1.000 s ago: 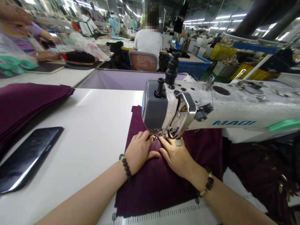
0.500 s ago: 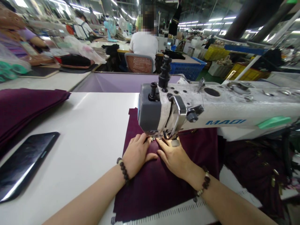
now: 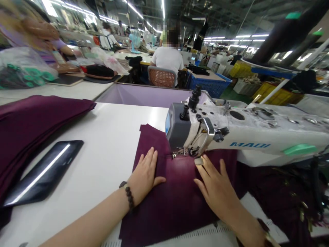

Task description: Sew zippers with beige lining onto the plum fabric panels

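A maroon fabric panel lies flat on the white table under the head of a sewing machine. The presser foot is over the panel's upper part. My left hand rests flat on the panel's left side, fingers stretched out and thumb apart. To the right of the needle area, my right hand lies on the cloth with its fingers spread. It wears a ring, and its fingertips are close below the machine head. Neither hand grips anything.
Folded maroon cloth is stacked on the left, with a dark phone beside it. More maroon pieces with zipper pulls lie at the right. Beyond the table, a person in a white shirt sits near a blue crate.
Both hands have moved away from the needle and apart, left hand leftward, right hand rightward, with fingers spreading. The head view has shifted, so the machine appears lower and further right.
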Tool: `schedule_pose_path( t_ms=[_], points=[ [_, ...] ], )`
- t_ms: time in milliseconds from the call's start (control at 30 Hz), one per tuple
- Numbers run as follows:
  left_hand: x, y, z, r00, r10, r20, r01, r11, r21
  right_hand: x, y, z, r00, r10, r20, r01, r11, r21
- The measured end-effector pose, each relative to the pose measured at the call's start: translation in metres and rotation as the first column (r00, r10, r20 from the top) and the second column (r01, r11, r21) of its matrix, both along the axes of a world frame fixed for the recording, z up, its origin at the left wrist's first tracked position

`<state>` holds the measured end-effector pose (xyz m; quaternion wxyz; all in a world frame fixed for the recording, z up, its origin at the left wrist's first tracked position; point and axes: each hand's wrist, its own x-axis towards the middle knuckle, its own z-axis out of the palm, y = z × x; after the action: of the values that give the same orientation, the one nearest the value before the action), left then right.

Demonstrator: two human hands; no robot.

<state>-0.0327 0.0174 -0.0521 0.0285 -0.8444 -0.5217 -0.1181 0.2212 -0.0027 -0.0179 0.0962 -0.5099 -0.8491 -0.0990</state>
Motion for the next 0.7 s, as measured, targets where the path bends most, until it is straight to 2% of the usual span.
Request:
schedule_pose_path(
  t_ms=[67, 167, 333, 467, 567, 633, 700],
  points=[
    [-0.025, -0.012, -0.005, 0.999, 0.032, -0.010, -0.031, 0.997, 0.064, 0.013, -0.011, -0.008, 0.997, -0.075, 0.025, 0.073, 0.993, 0.092],
    [-0.052, -0.023, -0.008, 0.995, 0.095, -0.009, -0.094, 0.988, 0.121, 0.024, -0.018, -0.024, 0.990, -0.138, 0.033, 0.135, 0.987, 0.091],
    [-0.069, -0.025, 0.002, 0.991, 0.133, -0.017, -0.131, 0.988, 0.088, 0.024, -0.013, -0.044, 0.992, -0.110, 0.061, 0.106, 0.992, 0.063],
    [-0.056, -0.052, 0.023, 0.993, 0.100, -0.064, -0.098, 0.995, 0.036, 0.024, -0.009, -0.051, 0.994, -0.081, 0.075, 0.072, 0.991, 0.115],
    [-0.032, -0.072, 0.030, 0.996, -0.027, -0.082, 0.017, 0.992, -0.121, 0.025, -0.007, -0.052, 0.998, -0.047, 0.043, 0.040, 0.986, 0.165],
    [-0.019, -0.060, 0.028, 0.998, 0.003, -0.063, -0.015, 0.981, -0.192, 0.024, -0.004, -0.049, 0.999, 0.035, -0.001, -0.035, 0.982, 0.184],
    [-0.014, -0.022, 0.027, 0.988, 0.155, 0.008, -0.151, 0.970, -0.189, 0.022, -0.001, -0.045, 0.987, 0.141, -0.071, -0.123, 0.969, 0.212]
  ],
)
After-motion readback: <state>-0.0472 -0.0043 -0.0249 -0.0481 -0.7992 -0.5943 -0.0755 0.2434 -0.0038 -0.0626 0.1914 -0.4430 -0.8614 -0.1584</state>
